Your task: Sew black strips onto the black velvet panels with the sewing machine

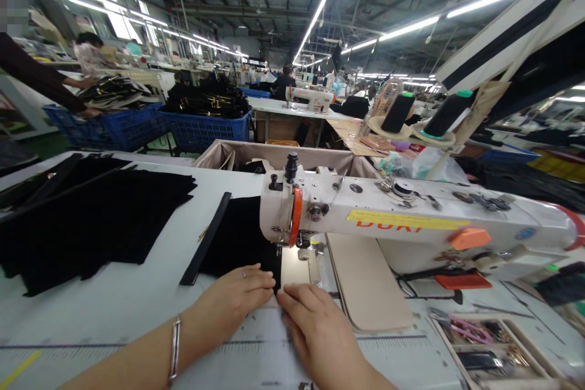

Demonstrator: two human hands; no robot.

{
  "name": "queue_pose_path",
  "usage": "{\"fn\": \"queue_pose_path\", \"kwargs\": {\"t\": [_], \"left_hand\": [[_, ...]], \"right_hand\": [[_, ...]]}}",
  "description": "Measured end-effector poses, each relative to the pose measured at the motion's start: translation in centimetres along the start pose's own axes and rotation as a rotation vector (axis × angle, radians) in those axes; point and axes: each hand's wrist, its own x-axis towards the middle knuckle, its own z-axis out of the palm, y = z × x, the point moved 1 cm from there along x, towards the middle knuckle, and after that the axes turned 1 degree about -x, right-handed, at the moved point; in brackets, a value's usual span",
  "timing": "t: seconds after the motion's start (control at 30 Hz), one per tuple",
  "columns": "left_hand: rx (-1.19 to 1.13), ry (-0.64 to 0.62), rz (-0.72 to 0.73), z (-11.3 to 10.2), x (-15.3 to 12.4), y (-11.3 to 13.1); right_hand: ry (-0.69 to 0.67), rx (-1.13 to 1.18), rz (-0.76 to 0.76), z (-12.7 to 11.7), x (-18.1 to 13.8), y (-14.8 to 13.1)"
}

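A black fabric piece (240,234) lies on the pale table with its right edge under the needle area of a white sewing machine (388,213). A stiff black strip (208,237) runs along its left side. My left hand (235,295) lies flat on the near part of the fabric, fingers stretched toward the needle. My right hand (317,323) is at the fabric's near right corner, its fingers bunched and curled at the edge. The thumb's contact is partly hidden. Both hands are just in front of the presser foot (280,250).
A stack of black pieces (91,219) covers the table's left. Right of the needle lie a beige rounded panel (368,280) and a small-parts tray (498,347). Behind stand a fabric-lined bin (214,149), thread cones (397,113) and blue crates (205,127); another person's arm (36,67) reaches in at left.
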Motion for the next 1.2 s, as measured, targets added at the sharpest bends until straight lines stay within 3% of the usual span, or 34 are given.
{"fn": "queue_pose_path", "kwargs": {"t": [0.53, 0.83, 1.2], "left_hand": [[0.038, 0.022, -0.135, 0.1, 3.3, -3.8], [0.028, 0.039, -0.241, -0.2, 4.4, -4.4], [0.01, 0.058, -0.26, -0.1, 4.3, -4.5]], "right_hand": [[-0.048, -0.067, 0.08, -0.2, 3.8, 1.3], [0.017, -0.082, 0.107, 0.3, 4.7, 1.8], [0.053, -0.059, 0.109, 0.6, 4.8, 2.0]]}}
